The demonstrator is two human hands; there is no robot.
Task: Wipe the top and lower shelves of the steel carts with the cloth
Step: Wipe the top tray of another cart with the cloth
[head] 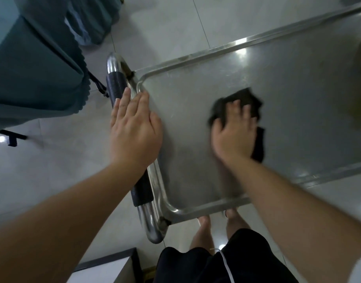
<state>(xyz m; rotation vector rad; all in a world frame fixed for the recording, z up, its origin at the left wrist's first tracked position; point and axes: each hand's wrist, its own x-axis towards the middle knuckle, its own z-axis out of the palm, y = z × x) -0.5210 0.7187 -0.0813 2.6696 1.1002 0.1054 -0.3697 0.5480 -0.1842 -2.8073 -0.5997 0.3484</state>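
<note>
A steel cart's top shelf (pixel 288 82) fills the right half of the view, with a raised rim. Its tubular handle (pixel 117 84) with black grip padding runs along the left end. My right hand (pixel 233 133) presses flat on a dark cloth (pixel 245 99) lying on the shelf surface; the hand and cloth are blurred. My left hand (pixel 134 127) rests flat over the handle and the shelf's left rim, fingers together and extended. The lower shelf is hidden under the top one.
Teal fabric (pixel 36 64) drapes over furniture at the upper left, close to the handle. A white box or cabinet corner (pixel 102 268) sits at the bottom left. Grey floor tiles (pixel 53 160) surround the cart. My legs and bare feet stand at the cart's near edge.
</note>
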